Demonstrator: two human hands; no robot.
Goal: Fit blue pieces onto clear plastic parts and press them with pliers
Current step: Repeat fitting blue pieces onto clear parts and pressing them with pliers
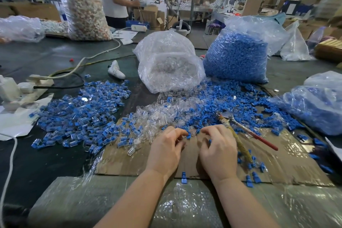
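My left hand (166,148) and my right hand (219,151) are side by side over the cardboard sheet (129,161), fingers curled and fingertips nearly meeting. My left hand pinches a clear plastic part (193,132) at its fingertips. A blue piece (210,142) shows under the curled fingers of my right hand. The pliers (240,129) lie just right of my right hand, with one red handle and one tape-wrapped handle. Loose clear parts (166,114) and loose blue pieces (222,102) are heaped just beyond my hands.
A pile of fitted blue-and-clear parts (81,111) lies at the left. Behind stand a bag of clear parts (166,61) and a bag of blue pieces (238,53); another blue-filled bag (318,105) is at the right. White cables and a power strip (27,87) are at the left. A person stands at the back.
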